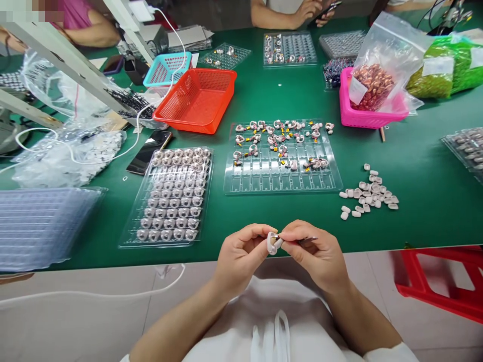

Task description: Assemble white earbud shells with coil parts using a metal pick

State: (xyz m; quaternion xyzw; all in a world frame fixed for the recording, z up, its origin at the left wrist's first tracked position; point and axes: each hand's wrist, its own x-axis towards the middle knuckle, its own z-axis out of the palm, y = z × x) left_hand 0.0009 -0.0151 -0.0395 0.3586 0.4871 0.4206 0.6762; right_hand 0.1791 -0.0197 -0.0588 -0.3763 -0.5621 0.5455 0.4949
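My left hand [241,251] pinches a small white ring-shaped part [272,243] just in front of the green table's near edge. My right hand [319,251] is closed on thin metal tweezers [302,240], whose tip meets the white part. Beyond my hands lies a clear tray [283,183] with several wired parts in its far rows. To its left sits a clear tray full of grey-white rings [171,193]. A loose heap of white caps [368,193] lies to the right.
A red basket [196,100], a teal basket [166,68] and a pink basket holding a bag of copper coils [372,88] stand farther back. A phone [149,151] lies left. Stacked clear trays [37,223] sit at the left edge. Other people's arms show across the table. A red stool [445,281] stands right.
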